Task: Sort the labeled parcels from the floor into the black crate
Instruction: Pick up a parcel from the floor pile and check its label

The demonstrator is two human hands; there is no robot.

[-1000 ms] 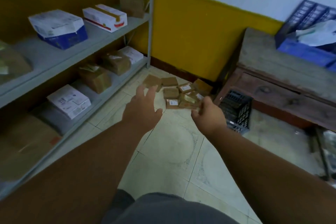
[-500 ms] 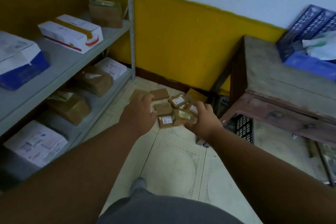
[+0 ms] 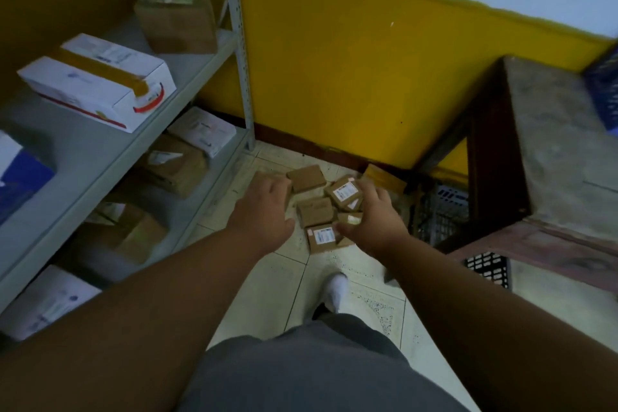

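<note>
- Task barely begun, by the look of it: a heap of small brown parcels point(image 3: 329, 207) on the tiled floor point(image 3: 277, 291), at the far end against the yellow wall point(image 3: 351, 77).
- White labels showing on at least three of them, one nearest point(image 3: 322, 237), one on top of the heap point(image 3: 344, 192); others face-down or blank-side up, so labels there not readable.
- Black crate point(image 3: 441, 211) on the floor just right of the heap, tucked partly beneath the wooden tabletop point(image 3: 561, 150); inside mostly hidden, no parcel seen in it.
- Left hand point(image 3: 264, 211) spread and loose over the left edge of the heap, palm down, gripping nothing visible.
- Right hand point(image 3: 374, 221) curled over the right side of the heap, fingers on or around a small parcel; a true grasp impossible to tell.
- Left to do, judging from this: nearly everything, picking out labelled parcels and carrying each the short way right into the crate.
- Tight corner: metal shelf point(image 3: 110, 150) with boxes along the left, wall behind, tabletop edge overhanging the crate on the right.
- Open floor only on the near side, around the white sock point(image 3: 336, 289).
- Likely snag: knuckles or a parcel catching the tabletop edge on the way into the crate.
</note>
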